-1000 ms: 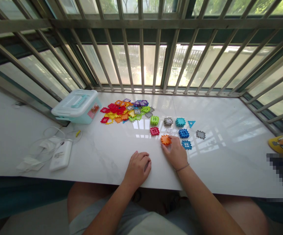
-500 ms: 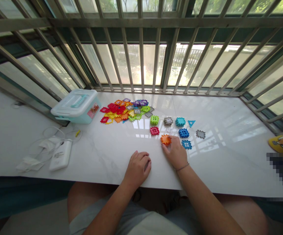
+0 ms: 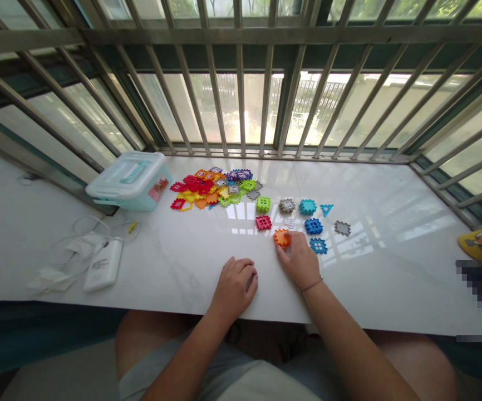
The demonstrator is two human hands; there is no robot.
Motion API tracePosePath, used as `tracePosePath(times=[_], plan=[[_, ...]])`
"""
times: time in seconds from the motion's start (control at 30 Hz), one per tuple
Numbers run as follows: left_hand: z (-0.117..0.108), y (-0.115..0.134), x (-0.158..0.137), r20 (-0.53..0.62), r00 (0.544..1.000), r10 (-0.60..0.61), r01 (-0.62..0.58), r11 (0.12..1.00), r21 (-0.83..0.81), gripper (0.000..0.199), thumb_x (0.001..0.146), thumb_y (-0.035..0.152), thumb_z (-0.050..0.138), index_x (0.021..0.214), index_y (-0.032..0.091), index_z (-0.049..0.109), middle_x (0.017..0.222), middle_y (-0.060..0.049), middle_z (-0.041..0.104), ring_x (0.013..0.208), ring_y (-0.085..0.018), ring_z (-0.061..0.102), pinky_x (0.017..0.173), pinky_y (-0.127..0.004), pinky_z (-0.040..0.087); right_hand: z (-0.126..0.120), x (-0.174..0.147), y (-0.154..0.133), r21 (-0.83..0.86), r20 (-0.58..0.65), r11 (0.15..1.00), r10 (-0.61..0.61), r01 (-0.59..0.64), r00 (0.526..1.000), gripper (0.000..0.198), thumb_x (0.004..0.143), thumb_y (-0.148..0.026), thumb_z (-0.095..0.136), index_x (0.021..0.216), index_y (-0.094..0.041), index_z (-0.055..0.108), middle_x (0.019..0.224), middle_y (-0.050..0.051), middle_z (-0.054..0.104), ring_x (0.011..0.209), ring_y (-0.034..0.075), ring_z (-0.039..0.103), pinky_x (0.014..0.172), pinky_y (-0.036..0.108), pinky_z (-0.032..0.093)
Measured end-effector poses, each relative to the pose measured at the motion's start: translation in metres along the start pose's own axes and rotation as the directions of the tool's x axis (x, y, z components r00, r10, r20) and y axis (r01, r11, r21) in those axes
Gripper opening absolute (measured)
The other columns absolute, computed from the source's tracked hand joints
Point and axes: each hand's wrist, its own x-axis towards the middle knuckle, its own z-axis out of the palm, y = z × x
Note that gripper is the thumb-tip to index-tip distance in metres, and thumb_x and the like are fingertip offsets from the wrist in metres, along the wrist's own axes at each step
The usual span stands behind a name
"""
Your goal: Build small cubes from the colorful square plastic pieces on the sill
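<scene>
My right hand [image 3: 300,259] pinches the edge of an orange toothed building tile [image 3: 281,238], which sits on the white table; its thumb and fingers are closed on it. My left hand [image 3: 233,283] rests on the table near the front edge, fingers loosely bent and apart, with nothing visible in it. Around the orange tile are a red tile stack [image 3: 263,223], a green one [image 3: 263,204], a grey one [image 3: 286,206], a turquoise one [image 3: 308,208] and a blue one [image 3: 313,226]. A blue window tile [image 3: 318,246] lies right of my right hand.
A mixed heap of colourful tiles [image 3: 201,186] lies at the back left, beside a lidded turquoise box [image 3: 130,181]. A white power bank [image 3: 103,264] with cables is at left. A grey tile [image 3: 342,228] and turquoise triangle [image 3: 326,209] lie right. Window bars [image 3: 241,100] border the back.
</scene>
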Motion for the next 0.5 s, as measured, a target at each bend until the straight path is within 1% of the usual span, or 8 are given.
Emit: tracePosePath(times=[0.5], plan=[[-0.0002,0.0002,-0.0002,0.001,1.000,-0.002,0.002,1.000,0.002,0.013,0.098,0.015,0.066,0.104,0.026,0.070,0.124,-0.006,0.075,0.117,-0.026,0.071,0.126,-0.058,0.043,-0.0006,-0.0001,-0.0012,-0.002,-0.010,1.000,0.001,-0.001,1.000,0.038,0.104,-0.048,0.060,0.131,-0.020,0.060,0.128,0.015,0.069,0.105,0.028,0.072,0.079,0.038,0.061]])
